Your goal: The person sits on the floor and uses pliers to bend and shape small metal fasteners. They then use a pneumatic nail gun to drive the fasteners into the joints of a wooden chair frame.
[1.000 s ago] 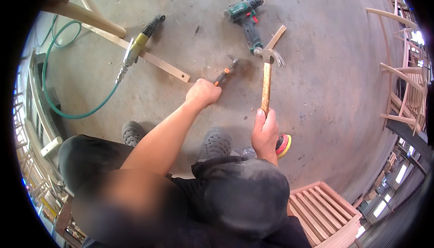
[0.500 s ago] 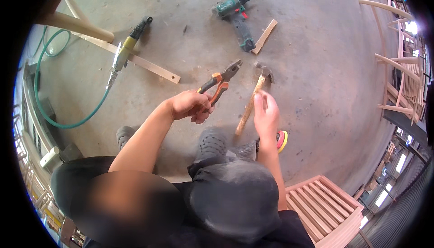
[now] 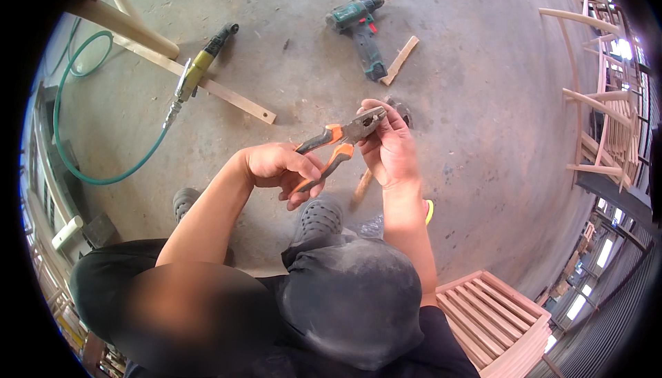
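Observation:
My left hand (image 3: 286,170) is wrapped round the handles of a pair of pliers (image 3: 333,138) with orange and black grips, their head pointing up and right. At the pliers' jaws my right hand (image 3: 393,145) is closed, its fingertips by the jaw tips; whatever they pinch is too small to make out. Below and behind this hand lies a hammer (image 3: 363,186) with a wooden handle, partly covered by the hand; its dark head shows just beyond the fingers.
Beyond my hands a green and black cordless drill (image 3: 358,33) lies by a short wood strip (image 3: 400,61). To the left, a yellow air tool (image 3: 196,71) with a green hose (image 3: 62,140) rests across a wooden bar (image 3: 238,104). Slatted wooden panels (image 3: 493,316) are stacked at the lower right.
My right hand has moved up from beside the hammer handle to the pliers' jaws. The pliers have shifted slightly right and down at the head, in my left hand throughout.

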`<state>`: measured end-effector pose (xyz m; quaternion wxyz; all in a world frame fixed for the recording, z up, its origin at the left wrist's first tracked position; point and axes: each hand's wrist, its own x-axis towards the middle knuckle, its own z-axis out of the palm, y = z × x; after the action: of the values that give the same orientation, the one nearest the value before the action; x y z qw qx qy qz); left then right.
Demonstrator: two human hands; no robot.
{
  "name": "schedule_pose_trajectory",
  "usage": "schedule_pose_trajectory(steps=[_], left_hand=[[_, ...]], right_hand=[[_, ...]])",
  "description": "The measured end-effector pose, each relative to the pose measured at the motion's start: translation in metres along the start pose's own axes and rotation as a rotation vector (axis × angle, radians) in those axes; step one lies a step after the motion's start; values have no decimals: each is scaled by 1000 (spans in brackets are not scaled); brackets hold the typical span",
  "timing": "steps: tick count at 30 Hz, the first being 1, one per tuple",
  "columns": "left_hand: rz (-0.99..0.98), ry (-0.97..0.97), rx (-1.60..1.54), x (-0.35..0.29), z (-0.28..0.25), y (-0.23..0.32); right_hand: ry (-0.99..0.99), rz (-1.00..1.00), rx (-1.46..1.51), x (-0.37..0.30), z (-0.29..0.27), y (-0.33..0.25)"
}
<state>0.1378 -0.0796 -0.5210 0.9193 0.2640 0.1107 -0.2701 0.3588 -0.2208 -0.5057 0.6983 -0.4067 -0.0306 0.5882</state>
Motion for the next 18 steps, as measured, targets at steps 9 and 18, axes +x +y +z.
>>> schedule_pose_trajectory(steps=[9,18], left_hand=[[29,4,152,-3,15,11],[47,-92,263,-8,9,12]], right_hand=[[-46,-91,35,-21,8,-4],[-45,-351,-274,-41,20,-26]])
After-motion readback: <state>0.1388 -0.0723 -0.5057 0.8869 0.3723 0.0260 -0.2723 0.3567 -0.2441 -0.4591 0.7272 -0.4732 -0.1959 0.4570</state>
